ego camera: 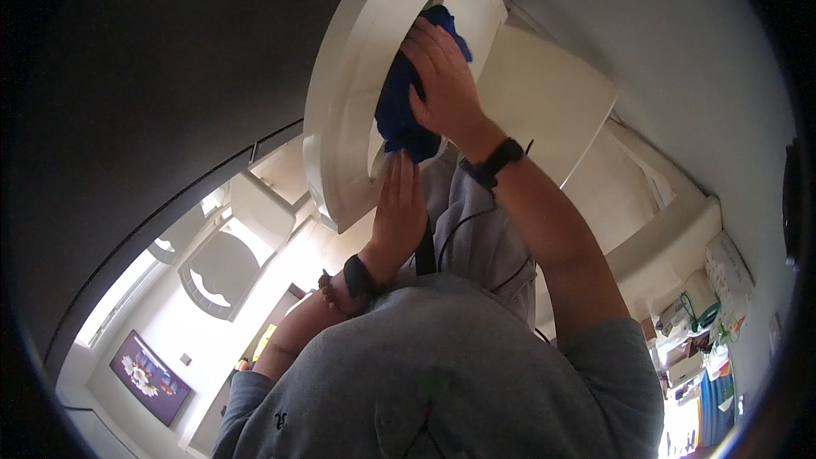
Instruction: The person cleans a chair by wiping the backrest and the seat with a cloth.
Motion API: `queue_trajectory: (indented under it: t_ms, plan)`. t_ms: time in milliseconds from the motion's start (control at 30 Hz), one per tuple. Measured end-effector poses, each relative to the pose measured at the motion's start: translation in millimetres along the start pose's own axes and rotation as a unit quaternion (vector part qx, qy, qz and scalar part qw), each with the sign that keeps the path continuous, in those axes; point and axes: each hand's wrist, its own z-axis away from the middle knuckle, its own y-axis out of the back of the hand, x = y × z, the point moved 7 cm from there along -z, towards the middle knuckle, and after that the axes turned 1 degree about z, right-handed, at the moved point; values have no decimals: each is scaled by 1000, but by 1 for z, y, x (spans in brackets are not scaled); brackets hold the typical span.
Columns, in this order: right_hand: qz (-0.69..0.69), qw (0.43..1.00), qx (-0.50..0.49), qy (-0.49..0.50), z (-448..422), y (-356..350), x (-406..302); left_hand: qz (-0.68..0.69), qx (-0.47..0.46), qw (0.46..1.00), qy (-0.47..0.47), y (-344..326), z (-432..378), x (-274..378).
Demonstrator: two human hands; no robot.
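A dark blue cloth lies bunched against the pale, curved backrest of a chair, over its crescent-shaped cut-out. My right hand is spread over the cloth and presses it, fingers pointing up and the thumb bent on its near side. Lower down, my left hand has its straight fingers together, with the tips at the cloth's bottom edge. Whether those fingers grip the cloth or only rest against it cannot be told. Part of the cut-out stays hidden behind the cloth and my hands.
Other white chairs with similar cut-out backs stand to the left. A large dark surface fills the upper left. A pale panel is beyond my right arm. Boxes and mixed items are at the lower right. A flower picture hangs on a wall.
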Motion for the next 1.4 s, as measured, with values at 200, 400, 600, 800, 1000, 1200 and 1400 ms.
queue_trajectory:
  t_ms: [200, 400, 600, 800, 1000, 1200, 1400]
  plan:
    - [44, 984, -79, 153, 55, -32, -46, 95, 6, 995, 24, -3, 14, 0]
    - [199, 945, -39, 256, 67, -41, -40, 223, -115, 968, 29, -18, 50, -15]
    - [3, 999, -54, 7, 75, -55, -63, 195, -3, 981, 6, -10, 88, -33]
    - [-4, 985, -143, 94, 88, -55, -73, 175, 122, 977, -17, -4, 115, -48]
    - [197, 953, -91, 211, 76, -42, -55, 145, 117, 979, -88, -5, 119, -49]
    - [140, 977, -62, 148, 106, -49, -91, 150, 164, 967, -126, -5, 150, -54]
    - [165, 971, -55, 162, 98, -48, -86, 159, 144, 974, -73, -12, 150, -61]
